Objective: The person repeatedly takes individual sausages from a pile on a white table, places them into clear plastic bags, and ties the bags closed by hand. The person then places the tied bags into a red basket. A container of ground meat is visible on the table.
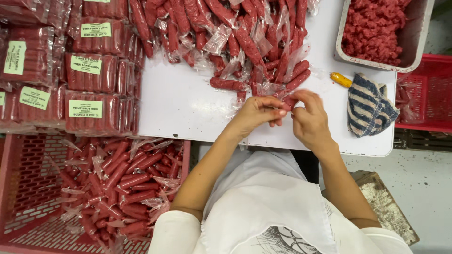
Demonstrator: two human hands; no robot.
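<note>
My left hand (258, 114) and my right hand (309, 118) meet over the white table (183, 106), both pinching one small red sausage in clear plastic wrap (287, 102). Just beyond my fingers lies a big heap of wrapped red sausages (240, 35), spread across the table's far side. Loose sausages (228, 84) lie at the heap's near edge, close to my left hand.
Stacked flat packs of sausages with green labels (87, 87) fill the left side. A red crate (33, 188) below them holds several loose wrapped sausages. A metal tray of ground meat (414, 47), a striped cloth (369, 106) and a yellow handle (340, 79) are at right.
</note>
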